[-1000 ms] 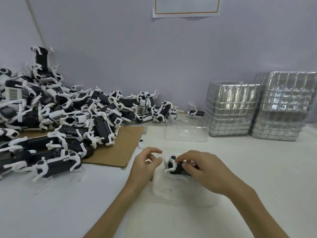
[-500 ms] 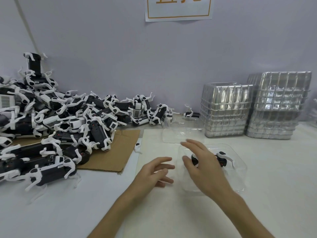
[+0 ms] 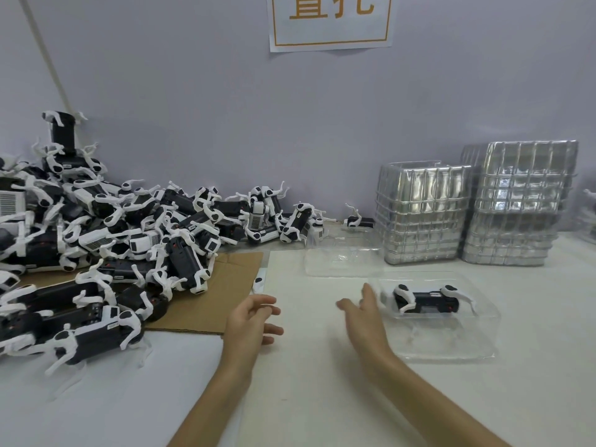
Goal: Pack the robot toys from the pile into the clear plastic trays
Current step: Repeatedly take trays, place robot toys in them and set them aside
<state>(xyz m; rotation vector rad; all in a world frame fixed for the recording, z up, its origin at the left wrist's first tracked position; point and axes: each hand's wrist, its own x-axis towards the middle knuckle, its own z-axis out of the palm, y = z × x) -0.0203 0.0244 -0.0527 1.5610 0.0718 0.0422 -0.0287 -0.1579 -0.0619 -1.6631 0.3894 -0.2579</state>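
- Hands first: my left hand (image 3: 251, 321) hovers over the white surface (image 3: 322, 398) with fingers loosely spread, grasping nothing.
- My right hand (image 3: 364, 321) is released too, fingers extended, its tips just beside the clear plastic tray (image 3: 451, 343).
- One robot toy (image 3: 425, 300) lies on its side inside that tray, toward its far half.
- I see the pile (image 3: 96, 240) of black-and-white toys at the surface's left edge, partly on a cardboard sheet (image 3: 222, 295).
- An empty clear tray (image 3: 342, 259) lies farther back; stacks of trays (image 3: 422, 214) stand at the far right corner.
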